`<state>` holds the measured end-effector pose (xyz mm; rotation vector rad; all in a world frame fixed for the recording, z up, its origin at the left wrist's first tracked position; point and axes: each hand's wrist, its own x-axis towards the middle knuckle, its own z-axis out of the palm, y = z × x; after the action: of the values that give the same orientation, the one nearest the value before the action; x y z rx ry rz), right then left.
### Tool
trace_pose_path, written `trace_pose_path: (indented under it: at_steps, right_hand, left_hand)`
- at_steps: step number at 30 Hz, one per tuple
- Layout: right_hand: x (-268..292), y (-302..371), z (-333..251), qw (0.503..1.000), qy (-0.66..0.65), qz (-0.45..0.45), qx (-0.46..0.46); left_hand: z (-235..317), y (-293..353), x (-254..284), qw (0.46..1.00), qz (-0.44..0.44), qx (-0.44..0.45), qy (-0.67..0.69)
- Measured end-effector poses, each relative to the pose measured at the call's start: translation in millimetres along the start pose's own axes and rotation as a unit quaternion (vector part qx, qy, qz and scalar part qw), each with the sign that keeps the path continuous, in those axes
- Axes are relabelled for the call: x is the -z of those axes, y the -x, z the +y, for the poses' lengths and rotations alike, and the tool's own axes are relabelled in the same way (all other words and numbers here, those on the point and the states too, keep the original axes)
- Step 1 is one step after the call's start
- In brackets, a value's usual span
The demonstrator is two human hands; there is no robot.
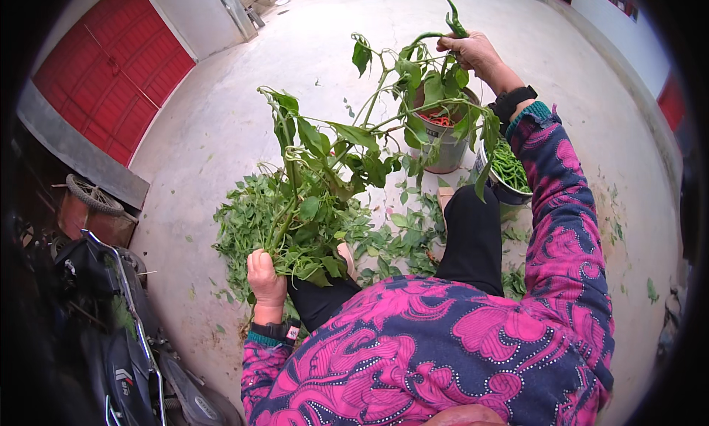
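Note:
My left hand [266, 280] is closed round the stem of an uprooted pepper plant [354, 136], low over my left thigh. The leafy branches stretch up and to the right, in front of me. At the far right end of the plant, my right hand [476, 55] pinches a green chili pepper [456, 21] between thumb and fingers. Below that hand stands a bucket [447, 154] with red chili peppers [439, 119] in it, partly hidden by leaves. Beside it, a second bucket [515, 196] holds many green chili peppers [508, 167], close to my right forearm.
A heap of leafy stalks [244, 219] lies at my left, and loose leaves [399, 237] are strewn between my feet. At the left edge stands a motorcycle [125, 337], with a wheel [92, 194] beyond it. A red double door [111, 64] is at far left.

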<state>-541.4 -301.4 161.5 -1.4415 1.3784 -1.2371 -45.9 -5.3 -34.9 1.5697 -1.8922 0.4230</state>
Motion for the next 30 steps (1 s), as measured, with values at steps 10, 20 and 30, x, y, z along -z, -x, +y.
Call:
trace_pose_path:
  at_steps: [10,20,30]
  right_hand:
    - [99.9,13.3,78.3,0.969,-0.063,0.239,-0.031]
    - [200.9,42.8,317.5,0.871,0.418,0.184,-0.178]
    - [56.8,4.6,219.0,0.988,0.120,-0.031,-0.092]
  left_hand:
    - [-81.1,35.5,14.6,0.883,-0.080,0.275,0.373]
    - [-136.3,37.0,47.4,0.669,-0.008,0.412,0.618]
    - [-117.1,42.1,98.9,0.701,0.021,0.437,0.563]
